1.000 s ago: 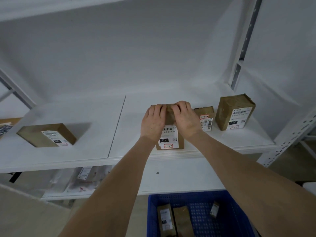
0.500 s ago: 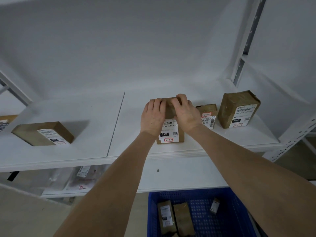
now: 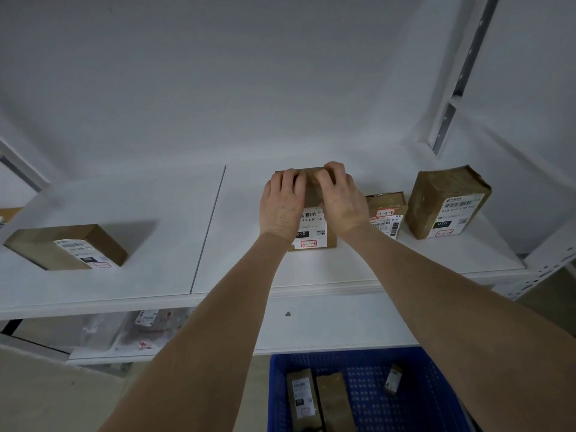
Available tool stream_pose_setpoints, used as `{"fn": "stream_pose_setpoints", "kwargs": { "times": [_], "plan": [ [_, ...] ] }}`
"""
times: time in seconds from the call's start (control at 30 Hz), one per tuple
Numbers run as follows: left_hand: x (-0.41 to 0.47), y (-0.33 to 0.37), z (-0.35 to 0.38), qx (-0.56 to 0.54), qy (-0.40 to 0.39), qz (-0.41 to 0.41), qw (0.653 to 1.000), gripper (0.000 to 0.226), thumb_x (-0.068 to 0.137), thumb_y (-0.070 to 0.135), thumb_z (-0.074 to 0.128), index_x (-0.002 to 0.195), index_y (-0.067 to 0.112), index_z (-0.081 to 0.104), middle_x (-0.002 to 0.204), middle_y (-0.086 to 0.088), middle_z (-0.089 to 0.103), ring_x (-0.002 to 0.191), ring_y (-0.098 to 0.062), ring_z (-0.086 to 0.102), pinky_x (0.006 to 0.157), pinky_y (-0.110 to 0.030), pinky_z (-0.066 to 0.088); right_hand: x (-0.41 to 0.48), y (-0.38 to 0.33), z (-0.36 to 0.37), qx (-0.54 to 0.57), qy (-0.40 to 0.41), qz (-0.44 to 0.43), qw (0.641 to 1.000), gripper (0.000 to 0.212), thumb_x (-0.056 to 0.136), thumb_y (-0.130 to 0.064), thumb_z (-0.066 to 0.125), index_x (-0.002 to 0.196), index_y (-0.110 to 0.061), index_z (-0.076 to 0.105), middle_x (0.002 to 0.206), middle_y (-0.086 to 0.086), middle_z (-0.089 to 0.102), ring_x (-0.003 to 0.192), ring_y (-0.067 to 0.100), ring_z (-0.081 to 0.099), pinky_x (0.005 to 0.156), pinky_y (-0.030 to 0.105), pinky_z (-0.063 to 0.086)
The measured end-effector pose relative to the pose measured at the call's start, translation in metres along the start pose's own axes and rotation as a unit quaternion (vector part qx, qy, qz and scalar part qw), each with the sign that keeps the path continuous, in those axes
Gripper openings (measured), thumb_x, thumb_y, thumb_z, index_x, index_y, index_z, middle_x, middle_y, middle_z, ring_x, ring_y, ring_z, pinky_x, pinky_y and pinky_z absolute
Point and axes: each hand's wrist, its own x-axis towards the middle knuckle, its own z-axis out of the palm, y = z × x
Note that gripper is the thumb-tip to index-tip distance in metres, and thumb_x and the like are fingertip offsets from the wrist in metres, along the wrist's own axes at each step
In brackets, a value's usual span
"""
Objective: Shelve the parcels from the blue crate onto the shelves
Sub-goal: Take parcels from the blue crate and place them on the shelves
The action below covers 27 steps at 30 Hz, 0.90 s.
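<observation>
Straight ahead and right under both palms, on the right-hand panel of the white metal shelf board: a brown cardboard parcel with a white barcode label. Lies flat, long axis running near to far, label end toward the near lip, plain end toward the far wall. Left hand on its far left part, right hand on its far right part, side by side and almost touching, fingers of both curled over the far top edge and gripping. Neither arm nearer than the other; centred between the two wrists. Just right of the right wrist, a smaller brown parcel with a red-marked label, contact with the held one hidden by the hand; further right, a taller tape-wrapped brown parcel. Well to the left, on the other panel, a flat brown box. Looks set down already, well back from the near lip; probably calls only for letting go and drawing straight back, minding the small neighbour. Near and below, a blue perforated plastic crate with three more small parcels inside, so the job judged only part done
</observation>
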Motion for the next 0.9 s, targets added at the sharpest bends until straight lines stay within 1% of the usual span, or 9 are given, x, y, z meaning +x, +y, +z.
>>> {"fn": "stream_pose_setpoints", "kwargs": {
  "times": [0.1,0.2,0.33,0.4,0.47,0.5,0.63,0.77,0.9],
  "plan": [
    [0.001,0.000,-0.002,-0.010,-0.015,-0.012,1.000,0.054,0.060,0.005,0.077,0.109,0.009,0.056,0.104,-0.009,0.063,0.089,-0.028,0.060,0.077,-0.033,0.052,0.002,0.000,0.001,-0.012,0.011,-0.001,1.000,0.058,0.080,0.002,0.066,0.130,-0.013,0.041,0.142,0.010,0.031,0.120,0.031,0.042,0.072,0.037,0.051],
    [-0.004,0.000,-0.009,-0.041,-0.021,-0.011,0.999,0.049,0.063,0.001,0.072,0.110,0.005,0.062,0.105,-0.011,0.063,0.092,-0.030,0.061,0.081,-0.035,0.053,-0.003,0.000,0.003,-0.020,0.030,-0.011,0.999,0.059,0.078,0.003,0.066,0.131,-0.010,0.044,0.140,0.014,0.038,0.121,0.035,0.042,0.081,0.039,0.052],
    [-0.003,-0.001,-0.023,-0.073,-0.032,-0.008,0.997,0.048,0.065,-0.003,0.066,0.112,0.003,0.062,0.107,-0.013,0.062,0.095,-0.032,0.060,0.085,-0.037,0.051,-0.009,-0.001,-0.003,-0.026,0.040,-0.013,0.999,0.061,0.079,0.001,0.064,0.135,-0.011,0.042,0.138,0.014,0.040,0.119,0.033,0.044,0.088,0.039,0.049],
    [-0.002,-0.002,-0.034,-0.085,-0.060,-0.023,0.994,0.048,0.071,-0.003,0.060,0.118,0.004,0.059,0.114,-0.013,0.058,0.104,-0.032,0.056,0.090,-0.036,0.047,-0.011,-0.002,-0.010,-0.030,0.036,-0.012,0.999,0.062,0.081,0.000,0.061,0.138,-0.012,0.039,0.139,0.013,0.038,0.121,0.032,0.042,0.090,0.039,0.046],
    [-0.001,-0.002,-0.042,-0.074,-0.106,-0.037,0.991,0.050,0.080,0.001,0.053,0.130,0.007,0.051,0.127,-0.011,0.050,0.116,-0.029,0.047,0.097,-0.033,0.038,-0.013,-0.002,-0.016,-0.043,0.024,-0.006,0.999,0.066,0.082,-0.002,0.060,0.141,-0.013,0.034,0.142,0.012,0.033,0.124,0.031,0.039,0.094,0.039,0.042],
    [-0.001,-0.002,-0.044,-0.062,-0.116,-0.037,0.991,0.051,0.083,0.004,0.051,0.134,0.009,0.046,0.132,-0.010,0.046,0.121,-0.028,0.043,0.099,-0.032,0.035,-0.014,-0.002,-0.017,-0.050,0.016,-0.003,0.999,0.068,0.082,-0.003,0.060,0.142,-0.014,0.032,0.143,0.011,0.031,0.125,0.030,0.038,0.095,0.038,0.041],
    [-0.003,0.000,-0.049,-0.032,-0.141,-0.037,0.989,0.056,0.086,0.009,0.048,0.141,0.012,0.036,0.140,-0.006,0.039,0.128,-0.025,0.036,0.103,-0.030,0.030,-0.019,-0.005,-0.021,-0.058,-0.011,0.001,0.998,0.075,0.080,-0.003,0.062,0.145,-0.015,0.026,0.146,0.012,0.026,0.128,0.032,0.036,0.098,0.040,0.040],
    [-0.008,0.001,-0.058,-0.025,-0.149,-0.044,0.988,0.057,0.085,0.009,0.050,0.140,0.012,0.036,0.141,-0.005,0.038,0.129,-0.024,0.036,0.102,-0.030,0.031,-0.024,-0.007,-0.026,-0.065,-0.021,0.004,0.998,0.084,0.077,-0.004,0.067,0.146,-0.016,0.023,0.150,0.013,0.021,0.133,0.032,0.031,0.104,0.039,0.036],
    [-0.018,0.003,-0.069,-0.031,-0.139,-0.062,0.988,0.051,0.085,0.007,0.053,0.134,0.010,0.044,0.135,-0.010,0.045,0.125,-0.027,0.042,0.096,-0.034,0.038,-0.033,-0.009,-0.033,-0.062,0.002,-0.011,0.998,0.079,0.076,-0.005,0.068,0.144,-0.013,0.030,0.150,0.016,0.024,0.136,0.035,0.027,0.107,0.042,0.032]
  ]
}}
